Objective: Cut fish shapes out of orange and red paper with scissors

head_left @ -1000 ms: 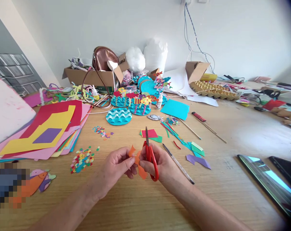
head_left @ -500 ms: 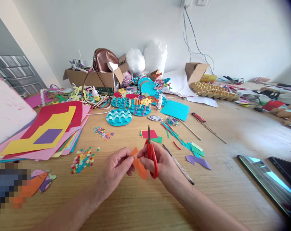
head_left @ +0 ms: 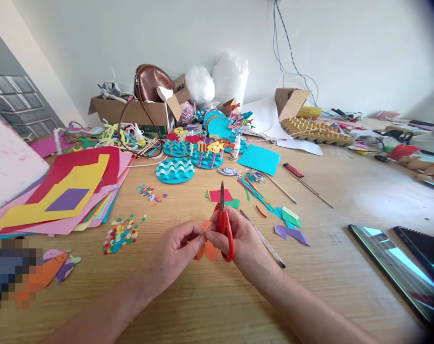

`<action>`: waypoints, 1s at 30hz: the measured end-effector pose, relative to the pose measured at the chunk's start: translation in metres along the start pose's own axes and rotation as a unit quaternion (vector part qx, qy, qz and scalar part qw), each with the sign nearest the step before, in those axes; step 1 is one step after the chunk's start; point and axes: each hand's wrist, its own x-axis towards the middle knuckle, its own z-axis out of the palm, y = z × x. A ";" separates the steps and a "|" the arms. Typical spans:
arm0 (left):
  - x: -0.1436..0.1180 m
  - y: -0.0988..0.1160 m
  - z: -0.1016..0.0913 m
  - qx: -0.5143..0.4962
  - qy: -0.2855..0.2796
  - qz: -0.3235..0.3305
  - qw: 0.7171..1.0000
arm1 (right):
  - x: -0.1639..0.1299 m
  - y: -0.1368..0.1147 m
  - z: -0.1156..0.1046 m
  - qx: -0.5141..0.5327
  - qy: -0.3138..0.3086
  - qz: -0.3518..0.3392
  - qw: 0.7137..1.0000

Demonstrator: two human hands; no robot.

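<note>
My left hand pinches a small orange paper cut-out between thumb and fingers, just above the wooden table. My right hand grips red-handled scissors, whose blades point away from me and look closed. The fingers of both hands meet at the orange piece. A pencil lies on the table just right of my right hand.
Stacked coloured paper sheets lie at the left, with a heap of paper dots nearer. Blue wave discs, cardboard boxes and paper scraps fill the back and right. Two phones lie at the right edge.
The orange piece has been turned and drawn closer between my hands; its tip no longer sticks up at the left. The scissors stay upright in my right hand.
</note>
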 end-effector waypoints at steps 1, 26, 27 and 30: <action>0.000 0.000 0.000 -0.004 0.010 0.003 1.000 | 0.000 0.001 0.000 0.006 0.000 -0.003 1.000; 0.000 0.009 0.005 -0.035 0.060 -0.020 0.997 | -0.001 0.004 0.002 -0.008 0.005 -0.023 1.000; 0.000 0.008 0.004 -0.022 0.057 -0.016 0.998 | -0.001 0.004 0.002 -0.012 0.002 -0.024 1.000; -0.001 0.008 0.002 -0.009 0.060 -0.002 0.998 | -0.002 0.003 0.002 -0.024 -0.004 -0.024 0.999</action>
